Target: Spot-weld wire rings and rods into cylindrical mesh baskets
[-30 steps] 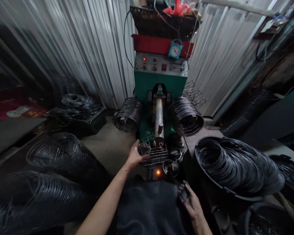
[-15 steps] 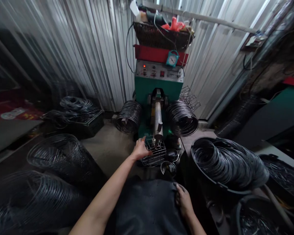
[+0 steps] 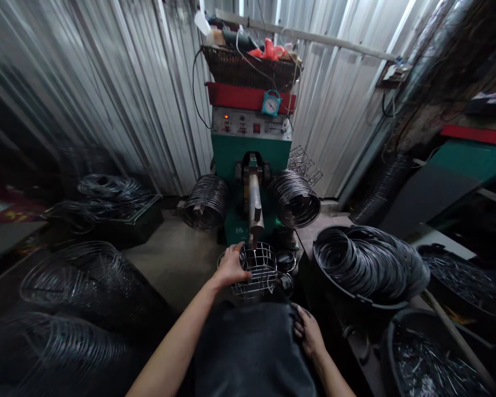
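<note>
Corrugated metal wall [image 3: 149, 82] behind you, head view, green machine [image 3: 227, 146] standing up against it. Control panel [image 3: 262, 118] on its front has one small lamp [image 3: 226, 116] lit at the left end; blue-rimmed dial [image 3: 270, 103] hangs at the right end of the red strip above. Woven basket [image 3: 248, 66] full of odds and ends sits on the top edge. Metal arm [image 3: 254, 190] sticks out toward you from the machine's front, with a bundle of wire rings on either side: left bundle [image 3: 204, 201], right bundle [image 3: 295, 198]. Your wire basket [image 3: 264, 270] is under the outer end of that arm, just ahead of your lap; can't tell if the arm's tip touches the wires. Your left hand [image 3: 231, 266] has it by the left edge, thumb on the near side, fingers round the far side. Your right hand [image 3: 309, 331] is at the right edge of your black apron [image 3: 252, 347], fingers curled; can't tell if it pinches the cloth. Off to your right, a round tub [image 3: 326, 281] holds more wire rings [image 3: 367, 259], heaped past its right rim. Nearer you, a second tub [image 3: 386, 347] holds loose metal bits [image 3: 434, 364], a stick lying across its right rim.
</note>
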### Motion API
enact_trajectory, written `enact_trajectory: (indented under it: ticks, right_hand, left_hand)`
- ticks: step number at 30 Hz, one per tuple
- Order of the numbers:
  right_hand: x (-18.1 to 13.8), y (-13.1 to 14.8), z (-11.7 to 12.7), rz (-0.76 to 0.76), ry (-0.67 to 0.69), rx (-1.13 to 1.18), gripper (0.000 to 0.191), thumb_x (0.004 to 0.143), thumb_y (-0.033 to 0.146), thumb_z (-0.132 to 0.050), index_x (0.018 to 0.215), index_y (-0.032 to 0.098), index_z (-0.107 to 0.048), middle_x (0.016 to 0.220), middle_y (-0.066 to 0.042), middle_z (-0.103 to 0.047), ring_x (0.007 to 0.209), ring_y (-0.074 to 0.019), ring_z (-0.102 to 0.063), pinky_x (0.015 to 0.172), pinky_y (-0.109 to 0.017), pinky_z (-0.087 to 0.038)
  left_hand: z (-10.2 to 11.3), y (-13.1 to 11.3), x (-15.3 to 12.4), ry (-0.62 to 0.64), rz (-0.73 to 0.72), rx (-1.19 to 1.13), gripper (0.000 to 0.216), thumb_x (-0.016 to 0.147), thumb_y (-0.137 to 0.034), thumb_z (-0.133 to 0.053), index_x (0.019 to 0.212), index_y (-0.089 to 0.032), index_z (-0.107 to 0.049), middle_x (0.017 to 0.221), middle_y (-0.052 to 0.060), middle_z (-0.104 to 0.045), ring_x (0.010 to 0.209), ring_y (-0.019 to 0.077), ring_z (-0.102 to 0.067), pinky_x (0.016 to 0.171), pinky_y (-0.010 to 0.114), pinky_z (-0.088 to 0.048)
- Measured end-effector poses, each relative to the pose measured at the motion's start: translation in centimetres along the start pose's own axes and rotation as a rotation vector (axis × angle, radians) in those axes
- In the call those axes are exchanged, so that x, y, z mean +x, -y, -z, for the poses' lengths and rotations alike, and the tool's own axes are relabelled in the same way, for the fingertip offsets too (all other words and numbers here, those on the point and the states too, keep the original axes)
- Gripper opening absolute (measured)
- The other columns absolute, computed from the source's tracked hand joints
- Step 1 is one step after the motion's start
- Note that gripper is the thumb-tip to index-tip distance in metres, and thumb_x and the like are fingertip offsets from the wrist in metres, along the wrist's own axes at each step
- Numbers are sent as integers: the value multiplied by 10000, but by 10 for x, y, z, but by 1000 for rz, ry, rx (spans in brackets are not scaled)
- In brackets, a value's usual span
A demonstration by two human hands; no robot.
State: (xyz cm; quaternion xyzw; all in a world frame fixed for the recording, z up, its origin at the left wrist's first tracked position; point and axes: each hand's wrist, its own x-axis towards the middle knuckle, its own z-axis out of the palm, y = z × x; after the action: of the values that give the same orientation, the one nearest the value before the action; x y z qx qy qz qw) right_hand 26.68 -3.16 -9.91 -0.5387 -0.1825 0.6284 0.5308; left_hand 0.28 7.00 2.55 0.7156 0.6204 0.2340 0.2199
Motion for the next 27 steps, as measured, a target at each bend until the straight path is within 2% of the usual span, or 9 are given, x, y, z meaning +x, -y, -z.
enact_trajectory:
  ticks: [6,9,12,14,17,19,22,24,27]
  right_hand:
    - [1,0,-2,15,-21,-214,550,546,593,-723,835,127,-672,367,137,-262,295,-30,-230,314,-159,-156]
    - [5,18,-16,195,20,-435,498,605,586,-690,806,130,-707,475,20,-545,466,-119,-527,436,-212,-398]
    - [20,56,-49,488,143,-617,450,694,571,-621,819,152,-729,794,-87,-708,788,-227,-639,725,-323,-488]
    - [35,87,-79,689,231,-741,412,743,546,-578,826,172,-730,860,-101,-708,845,-239,-634,801,-354,-470]
    - [62,127,-128,875,371,-947,365,806,489,-525,865,190,-726,917,-100,-685,888,-214,-618,813,-318,-456]
    - [78,141,-155,846,527,-1105,339,826,450,-516,854,179,-719,874,-74,-680,854,-193,-614,769,-281,-451]
    - [98,147,-181,705,642,-1317,279,815,384,-547,797,154,-705,715,-18,-654,707,-155,-582,640,-227,-420]
    - [109,145,-190,675,592,-1393,227,805,320,-554,751,145,-689,659,-5,-633,650,-137,-543,591,-210,-381]
    - [118,144,-196,695,522,-1425,214,801,242,-520,677,137,-659,627,-13,-615,610,-124,-497,568,-210,-341]
  left_hand:
    - [1,-2,-1,25,27,-13,986,485,-298,-755,1352,-133,-315,1293,160,-403,1241,328,-375,1025,432,-348]
    - [3,3,0,43,29,-45,1061,444,-361,-793,1366,-143,-315,1328,165,-387,1260,341,-357,1039,443,-328]
    - [11,14,9,90,10,-171,1112,427,-482,-798,1369,-126,-328,1336,172,-414,1246,336,-388,1026,418,-341]
    - [17,22,21,114,4,-274,938,541,-579,-707,1313,-131,-418,1265,141,-510,1165,295,-479,966,371,-392]
    - [23,30,41,149,32,-293,613,712,-667,-482,1021,-159,-626,948,55,-660,906,229,-593,775,302,-451]
    - [21,34,53,184,47,-235,571,721,-682,-448,837,-163,-654,746,17,-648,746,198,-589,643,270,-431]
    - [13,35,66,194,45,-128,511,729,-654,-467,772,-180,-654,668,0,-633,663,179,-576,572,252,-398]
    - [9,34,76,137,67,-47,452,777,-601,-453,817,-204,-665,733,18,-665,731,198,-603,632,268,-421]
    - [13,38,87,18,107,0,393,835,-509,-433,1014,-229,-642,1058,67,-661,1027,251,-568,825,339,-425]
